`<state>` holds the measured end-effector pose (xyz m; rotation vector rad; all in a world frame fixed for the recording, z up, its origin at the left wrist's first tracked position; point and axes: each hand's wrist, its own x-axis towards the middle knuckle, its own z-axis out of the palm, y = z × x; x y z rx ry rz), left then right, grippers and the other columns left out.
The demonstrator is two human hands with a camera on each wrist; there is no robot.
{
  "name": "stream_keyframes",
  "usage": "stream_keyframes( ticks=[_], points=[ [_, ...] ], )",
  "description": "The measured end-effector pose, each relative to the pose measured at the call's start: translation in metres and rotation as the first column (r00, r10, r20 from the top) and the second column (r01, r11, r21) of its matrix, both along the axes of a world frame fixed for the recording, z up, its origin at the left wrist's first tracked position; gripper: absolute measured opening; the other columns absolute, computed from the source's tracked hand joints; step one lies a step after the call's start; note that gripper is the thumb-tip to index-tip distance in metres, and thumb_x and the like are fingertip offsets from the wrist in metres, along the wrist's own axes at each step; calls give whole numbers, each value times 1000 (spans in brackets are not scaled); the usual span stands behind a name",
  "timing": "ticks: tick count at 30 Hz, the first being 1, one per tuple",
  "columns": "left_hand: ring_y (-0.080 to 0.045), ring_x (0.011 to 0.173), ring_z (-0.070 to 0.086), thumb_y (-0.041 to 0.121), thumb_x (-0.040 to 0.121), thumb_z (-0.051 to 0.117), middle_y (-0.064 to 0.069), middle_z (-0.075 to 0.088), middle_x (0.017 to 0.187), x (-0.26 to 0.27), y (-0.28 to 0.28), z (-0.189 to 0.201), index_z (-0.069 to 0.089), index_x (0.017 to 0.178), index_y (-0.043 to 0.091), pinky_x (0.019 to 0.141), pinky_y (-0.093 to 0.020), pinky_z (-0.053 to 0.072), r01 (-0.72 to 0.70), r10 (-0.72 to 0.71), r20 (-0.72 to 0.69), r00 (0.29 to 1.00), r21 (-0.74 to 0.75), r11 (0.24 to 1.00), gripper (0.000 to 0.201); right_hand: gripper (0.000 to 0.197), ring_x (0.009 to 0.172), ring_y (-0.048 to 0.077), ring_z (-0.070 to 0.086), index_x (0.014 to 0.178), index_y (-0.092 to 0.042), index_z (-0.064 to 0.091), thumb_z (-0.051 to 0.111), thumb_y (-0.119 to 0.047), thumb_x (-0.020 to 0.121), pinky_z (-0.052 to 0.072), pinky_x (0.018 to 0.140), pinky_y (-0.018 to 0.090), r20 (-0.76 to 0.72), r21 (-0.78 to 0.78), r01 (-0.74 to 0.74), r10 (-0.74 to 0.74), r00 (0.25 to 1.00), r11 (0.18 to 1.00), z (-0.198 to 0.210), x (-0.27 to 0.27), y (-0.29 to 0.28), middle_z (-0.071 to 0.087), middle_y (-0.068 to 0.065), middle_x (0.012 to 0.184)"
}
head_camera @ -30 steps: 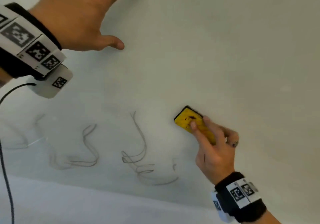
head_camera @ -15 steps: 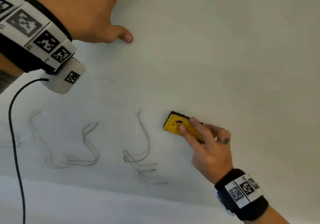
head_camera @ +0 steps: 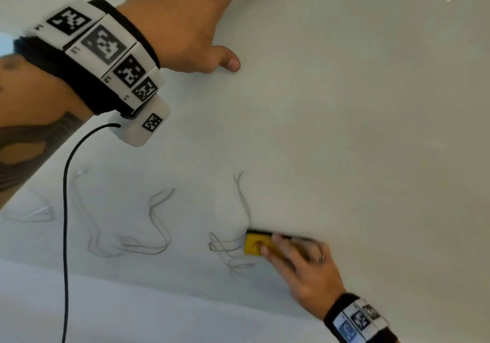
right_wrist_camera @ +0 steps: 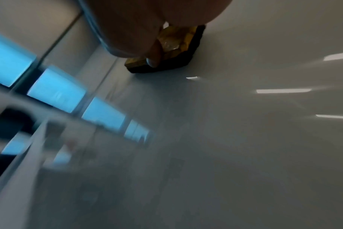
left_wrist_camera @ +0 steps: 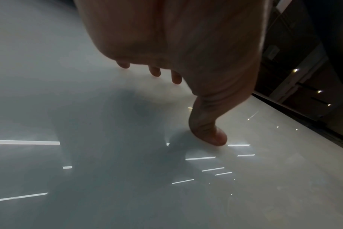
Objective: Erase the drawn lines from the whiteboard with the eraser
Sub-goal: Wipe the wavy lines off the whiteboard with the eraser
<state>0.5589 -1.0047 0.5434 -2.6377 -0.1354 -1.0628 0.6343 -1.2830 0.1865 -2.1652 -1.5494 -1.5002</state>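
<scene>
A glossy white whiteboard [head_camera: 358, 130] fills the head view, its smooth surface streaked with bright strips of reflected light. Thin grey drawn lines [head_camera: 159, 226], looping and wavy, are spread across its lower left part. A small rectangular eraser [head_camera: 256, 244], yellow on its back with a dark pad beneath, is laid flat on the board at the right end of one loop, touching the strokes. It is pressed against the board by the right hand [head_camera: 305, 268], whose fingers are stretched along its yellow back; a ring is worn on one finger. In the right wrist view the eraser [right_wrist_camera: 178, 45] is blurred. The left hand [head_camera: 191, 16] is spread flat higher up, thumb tip [left_wrist_camera: 215, 137] set on the board. Marker-patterned bands are strapped round both wrists.
</scene>
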Motion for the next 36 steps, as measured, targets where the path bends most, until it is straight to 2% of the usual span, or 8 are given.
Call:
stream_keyframes(
  ticks=[4, 8, 12, 19, 22, 28, 32, 36],
  points=[
    [-40, 117, 51, 80, 79, 49, -19, 55, 132, 8, -1, -6, 44, 140, 9, 96, -45, 39, -268, 220, -206, 953, -245, 932, 93, 52, 97, 30, 50, 125, -25, 74, 43, -1, 90, 35, 76, 39, -49, 311, 59, -46, 998, 949, 53, -2, 44, 69, 7, 130],
    [-38, 125, 49, 71, 72, 57, -6, 42, 150, -5, 2, 1, 19, 152, 42, 98, -60, 43, 143, -148, 76, 986, 67, 987, 94, 35, 96, 30, 56, 126, -23, 72, 49, -15, 102, 44, 82, 41, -83, -126, -23, 12, 997, 992, -51, -13, 46, 68, 5, 133],
    [-37, 132, 43, 60, 75, 70, -6, 40, 151, -9, 0, 3, 16, 151, 46, 101, -59, 40, 213, -217, 83, 973, 54, 976, 94, 24, 86, 24, 64, 118, -23, 76, 58, -29, 104, 52, 78, 40, -177, -281, -46, -5, 984, 959, -106, -6, 20, 75, 2, 111],
    [-35, 119, 50, 74, 85, 49, -12, 55, 126, 4, 2, -7, 44, 139, 10, 98, -44, 39, -179, 132, -204, 970, -232, 956, 84, 46, 96, 30, 52, 127, -22, 72, 46, -3, 95, 39, 79, 40, -43, 77, 39, -36, 998, 996, 20, -15, 64, 68, 8, 132],
    [-37, 126, 48, 70, 86, 54, -12, 52, 138, 5, 4, -5, 36, 148, 20, 104, -49, 39, -66, 38, -158, 987, -173, 983, 82, 51, 97, 31, 51, 128, -22, 72, 42, -3, 92, 35, 77, 39, -148, 206, 74, -44, 988, 976, 20, -23, 94, 68, 10, 132],
    [-33, 145, 27, 58, 71, 75, -2, 27, 159, -5, 7, 0, 20, 151, 47, 111, -55, 27, 246, -256, 127, 958, 89, 965, 98, 35, 87, 24, 63, 123, -28, 73, 42, -20, 107, 48, 82, 42, -65, -306, 8, -29, 997, 952, -78, -22, 52, 70, -1, 126],
    [-34, 146, 26, 56, 71, 76, -2, 26, 159, 0, 8, -1, 18, 151, 48, 112, -58, 26, 242, -251, 122, 960, 84, 967, 99, 39, 92, 30, 62, 130, -25, 69, 43, -13, 104, 45, 82, 41, -17, -198, 11, -15, 1000, 980, -20, -12, 33, 65, 4, 134],
    [-35, 144, 28, 53, 75, 74, -5, 28, 158, 2, 10, -2, 18, 152, 46, 108, -57, 28, 257, -266, 130, 955, 82, 963, 95, 54, 87, 36, 61, 123, -20, 75, 51, 3, 81, 34, 74, 41, 34, 282, 107, -122, 992, 953, 104, -7, 58, 68, 14, 129]
  ],
)
